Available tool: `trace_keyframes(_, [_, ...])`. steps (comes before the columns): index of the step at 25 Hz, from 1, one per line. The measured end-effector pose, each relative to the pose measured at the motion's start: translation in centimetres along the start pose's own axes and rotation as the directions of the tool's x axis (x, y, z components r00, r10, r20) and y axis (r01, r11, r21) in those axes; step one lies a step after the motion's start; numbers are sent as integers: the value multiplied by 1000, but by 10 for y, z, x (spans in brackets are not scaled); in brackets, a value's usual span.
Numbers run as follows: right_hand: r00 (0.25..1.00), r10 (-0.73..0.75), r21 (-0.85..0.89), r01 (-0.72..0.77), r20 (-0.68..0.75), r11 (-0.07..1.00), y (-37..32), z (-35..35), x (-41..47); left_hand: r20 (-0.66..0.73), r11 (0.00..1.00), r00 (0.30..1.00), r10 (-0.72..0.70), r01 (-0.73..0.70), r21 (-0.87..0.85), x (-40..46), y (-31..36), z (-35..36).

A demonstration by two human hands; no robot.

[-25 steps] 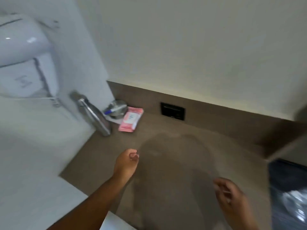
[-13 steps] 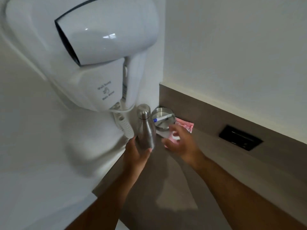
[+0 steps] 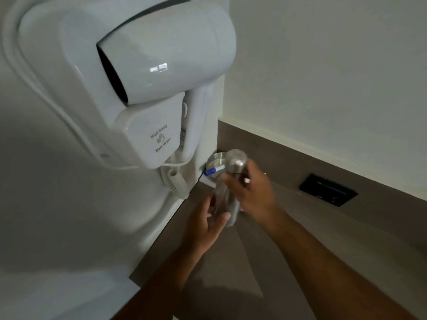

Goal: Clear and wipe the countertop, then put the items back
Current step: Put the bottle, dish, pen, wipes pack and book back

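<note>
counter [image 3: 288, 245] carries the steel bottle [image 3: 231, 181] near its 11 o'clock corner, gripped by right hand [image 3: 250, 190] at the neck and loosely cupped by left hand [image 3: 205, 224], likely to clear it, metal dish [image 3: 213, 161] behind.

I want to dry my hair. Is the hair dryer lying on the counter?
No, the hair dryer hangs in its wall holder above the countertop.
</note>
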State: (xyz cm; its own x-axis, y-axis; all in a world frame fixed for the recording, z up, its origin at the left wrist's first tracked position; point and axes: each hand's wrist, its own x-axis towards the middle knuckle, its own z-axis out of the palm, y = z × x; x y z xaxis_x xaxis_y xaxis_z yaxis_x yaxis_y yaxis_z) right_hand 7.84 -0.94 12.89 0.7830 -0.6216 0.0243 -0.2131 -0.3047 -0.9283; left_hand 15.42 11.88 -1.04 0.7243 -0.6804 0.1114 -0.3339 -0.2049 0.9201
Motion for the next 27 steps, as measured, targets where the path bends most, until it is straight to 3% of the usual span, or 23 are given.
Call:
trace_keyframes(2, [991, 90, 33, -88, -96, 996, 2, -38, -17, 36, 994, 996, 82, -84, 64, 14, 13, 6])
trace_keyframes(5, [953, 145, -6, -152, -266, 988, 7, -89, -40, -68, 894, 989, 134, -91, 439, 64, 16, 27])
trace_keyframes(8, [904, 149, -29, -175, -401, 984, 11, -132, -59, 1, 584, 1000, 5, -4, 812, 110, 10, 43])
trace_keyframes(10, [871, 154, -51, -200, -466, 978, 15, -158, -76, 65, 354, 993, -103, -25, 935, 118, 7, 45])
trace_keyframes(12, [842, 162, -67, -227, -514, 972, 21, -180, -93, 125, 245, 984, -128, -91, 965, 117, 7, 44])
trace_keyframes(14, [816, 182, -64, -258, -549, 964, 29, -199, -112, 174, 161, 983, -61, -162, 973, 110, 11, 39])
trace_keyframes(18, [755, 208, -80, -325, -622, 942, 49, -233, -153, 286, 151, 958, 13, -285, 947, 89, 30, 31])
trace_keyframes(21, [702, 205, -84, -354, -682, 931, 58, -264, -178, 397, 82, 914, 84, -403, 912, 69, 62, 44])
trace_keyframes(24, [637, 173, -81, -350, -751, 933, 70, -302, -193, 540, 87, 822, 180, -560, 824, 41, 93, 90])
trace_keyframes(27, [607, 115, -163, -384, -786, 909, 87, -348, -203, 698, 89, 639, 324, -755, 650, 7, 122, 162])
